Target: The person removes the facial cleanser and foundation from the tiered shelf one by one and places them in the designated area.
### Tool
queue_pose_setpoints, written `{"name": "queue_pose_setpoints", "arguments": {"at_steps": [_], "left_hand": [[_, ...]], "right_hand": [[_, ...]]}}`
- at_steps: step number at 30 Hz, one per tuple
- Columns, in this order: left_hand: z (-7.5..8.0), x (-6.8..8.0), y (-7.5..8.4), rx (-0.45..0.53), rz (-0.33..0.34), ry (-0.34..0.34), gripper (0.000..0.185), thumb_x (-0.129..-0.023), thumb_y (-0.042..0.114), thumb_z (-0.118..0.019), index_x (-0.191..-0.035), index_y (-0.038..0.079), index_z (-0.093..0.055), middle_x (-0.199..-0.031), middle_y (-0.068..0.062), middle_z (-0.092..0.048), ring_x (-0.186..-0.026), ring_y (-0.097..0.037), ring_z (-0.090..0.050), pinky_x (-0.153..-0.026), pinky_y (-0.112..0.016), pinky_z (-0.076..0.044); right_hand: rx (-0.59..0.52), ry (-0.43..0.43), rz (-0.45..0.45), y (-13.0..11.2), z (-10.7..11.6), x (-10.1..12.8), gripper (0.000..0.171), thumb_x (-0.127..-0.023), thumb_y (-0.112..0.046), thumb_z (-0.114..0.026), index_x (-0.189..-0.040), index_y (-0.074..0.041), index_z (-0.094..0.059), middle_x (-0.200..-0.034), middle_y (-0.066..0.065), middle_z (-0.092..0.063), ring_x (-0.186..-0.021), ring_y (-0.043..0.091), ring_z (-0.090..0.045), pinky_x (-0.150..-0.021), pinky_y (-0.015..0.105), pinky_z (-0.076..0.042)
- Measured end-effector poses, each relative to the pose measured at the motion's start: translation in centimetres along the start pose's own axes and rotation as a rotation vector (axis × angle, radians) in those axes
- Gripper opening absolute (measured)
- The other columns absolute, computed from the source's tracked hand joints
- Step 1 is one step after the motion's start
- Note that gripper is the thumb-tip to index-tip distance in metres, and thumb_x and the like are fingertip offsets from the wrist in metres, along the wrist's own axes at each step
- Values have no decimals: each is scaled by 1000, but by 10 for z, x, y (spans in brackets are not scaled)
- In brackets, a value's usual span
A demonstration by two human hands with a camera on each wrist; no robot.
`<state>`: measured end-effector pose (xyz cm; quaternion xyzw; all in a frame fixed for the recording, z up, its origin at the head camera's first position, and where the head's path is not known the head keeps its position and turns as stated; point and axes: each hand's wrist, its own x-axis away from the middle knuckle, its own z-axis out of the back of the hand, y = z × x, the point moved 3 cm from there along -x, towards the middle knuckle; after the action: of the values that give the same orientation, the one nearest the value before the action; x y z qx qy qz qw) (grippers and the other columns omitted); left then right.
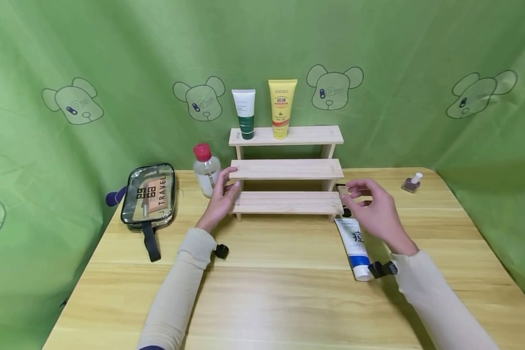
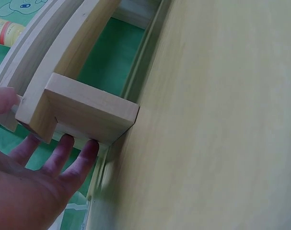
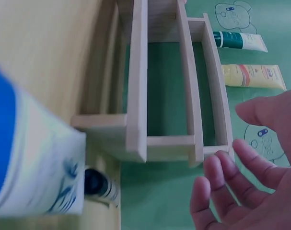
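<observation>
A three-tier wooden rack stands at the back of the table, with a white-and-green tube and a yellow tube upright on its top tier. My left hand is at the rack's left end; in the left wrist view its fingers are extended against the side panel. At the right end my right hand hovers with loosely bent fingers and nothing in its grasp. Below it lies a white tube with a blue band. A dark-capped container is partly hidden beside the rack.
A clear bottle with a red cap stands left of the rack. Farther left lies a transparent travel pouch with a black strap, a purple object behind it. A small nail polish bottle is at the back right. Green cloth hangs behind.
</observation>
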<state>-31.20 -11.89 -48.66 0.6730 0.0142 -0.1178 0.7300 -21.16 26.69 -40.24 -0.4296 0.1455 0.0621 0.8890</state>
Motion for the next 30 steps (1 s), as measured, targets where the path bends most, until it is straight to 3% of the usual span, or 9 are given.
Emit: {"name": "queue_pose_setpoints", "arguments": {"at_steps": [6,14,20,30], "left_hand": [[0,0,-1,0,-5,0,46,-114,15,-55,-157,26,-46,-163,-17,-47,-131,-42,-58,-111,-51,-50],[0,0,0,1,-15,2,47,-113,14,-55,-158,27,-46,-170,-14,-42,-136,-43,-57,-117,-57,-48],[0,-1,-1,0,-12,5,47,-113,14,-55,-158,26,-46,-169,-14,-44,-135,-41,-57,-117,-56,-48],[0,-1,-1,2,-19,1,47,-113,14,-55,-158,25,-46,-167,-16,-45,-133,-41,-58,-115,-55,-49]], "right_hand": [[-73,-2,78,-13,-10,-16,33,-102,-12,-76,-132,-1,-68,-120,14,-72,-102,0,-61,-83,6,-52],[-130,12,112,-32,-15,-39,30,-103,-9,-73,-131,-1,-67,-130,18,-70,-106,2,-63,-90,10,-54],[-146,20,135,-44,-18,-53,30,-104,-11,-72,-132,-2,-67,-129,14,-70,-108,7,-64,-89,12,-54],[-166,47,137,-60,-22,-73,30,-104,-12,-72,-132,-1,-67,-129,12,-70,-107,3,-62,-91,16,-52]]}}
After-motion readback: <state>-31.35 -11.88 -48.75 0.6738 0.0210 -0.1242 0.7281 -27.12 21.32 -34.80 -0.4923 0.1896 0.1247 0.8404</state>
